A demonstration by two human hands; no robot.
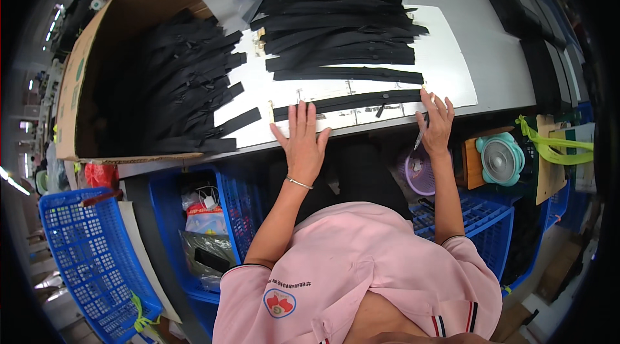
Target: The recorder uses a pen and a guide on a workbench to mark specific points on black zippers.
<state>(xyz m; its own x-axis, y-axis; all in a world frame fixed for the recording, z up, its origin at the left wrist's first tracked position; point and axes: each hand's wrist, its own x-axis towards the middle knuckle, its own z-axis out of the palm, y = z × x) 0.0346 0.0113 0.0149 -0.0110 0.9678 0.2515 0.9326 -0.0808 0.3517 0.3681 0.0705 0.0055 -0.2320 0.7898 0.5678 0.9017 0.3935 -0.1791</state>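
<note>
The black strip (352,102) runs left-right, right end seemingly farther.

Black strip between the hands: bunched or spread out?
Spread out: the black strip runs lengthwise in a gentle curve along the white board, one end at the left hand, the other at the right hand.

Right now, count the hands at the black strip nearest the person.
2: the left hand, fingers spread, at the left end of the black strip; the right hand at its right end. No other hand shows there.
</note>
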